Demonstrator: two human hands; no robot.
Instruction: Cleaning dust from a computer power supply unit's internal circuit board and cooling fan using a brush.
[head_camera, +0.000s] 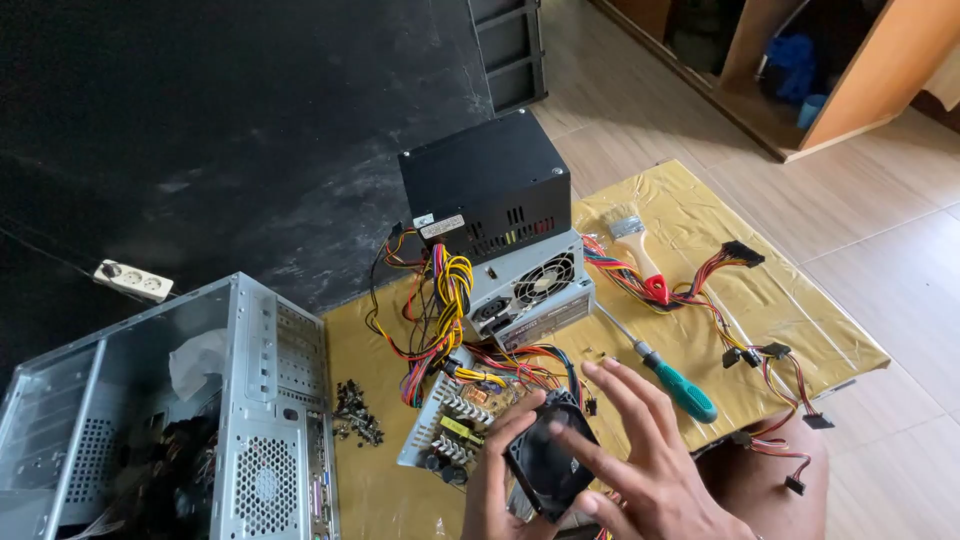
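My left hand (497, 490) grips a small black cooling fan (548, 462) by its left edge, low in the view. My right hand (640, 455) lies over the fan's right side with fingers spread, touching its face. Just beyond the fan sits an open circuit board (447, 420) with coils and capacitors. Bundles of coloured wires (440, 320) run from it up to two stacked power supply boxes, a black one (485, 180) on a grey one (535, 290).
A grey computer case (200, 410) lies open at the left beside a pile of screws (355, 412). A green-handled screwdriver (672, 382), a paintbrush (640, 255) and loose cable connectors (770, 350) rest on the yellow mat (800, 300). A power strip (133, 280) sits far left.
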